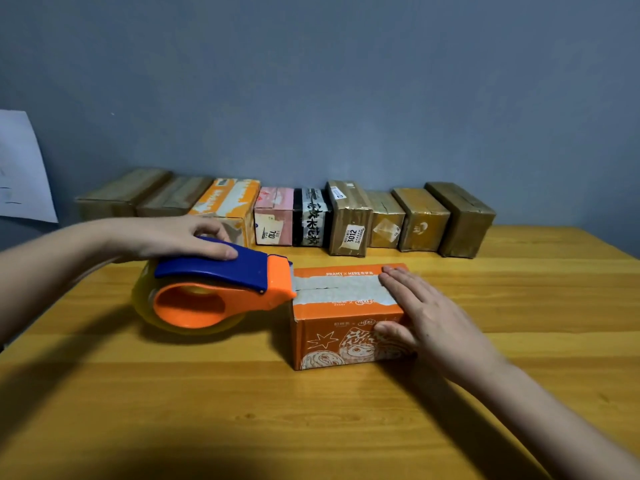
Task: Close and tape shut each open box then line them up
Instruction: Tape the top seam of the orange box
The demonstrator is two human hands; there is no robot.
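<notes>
nearest me, the right hand (429,317) lies flat over the right end of the orange box (346,327), fingers straight across the top and thumb pressed to the front face, holding nothing, just pinning it to the wooden table (242,410). the box sits mid-table with its flaps down. the seam between them shows as a dark slit under a pale strip of tape (343,289). at the box's left top edge the nose of the tape dispenser (214,289) touches, and the left hand (180,237) grips its blue handle from above.

to finish this pull well, i'd say keep the right hand bearing down so the box doesn't skid, tip the dispenser so its blade bites at the edge, then smooth the loose end down the side.

further back, a row of closed boxes (346,216) stands side by side against the grey wall (311,81), where this one probably goes next.
</notes>
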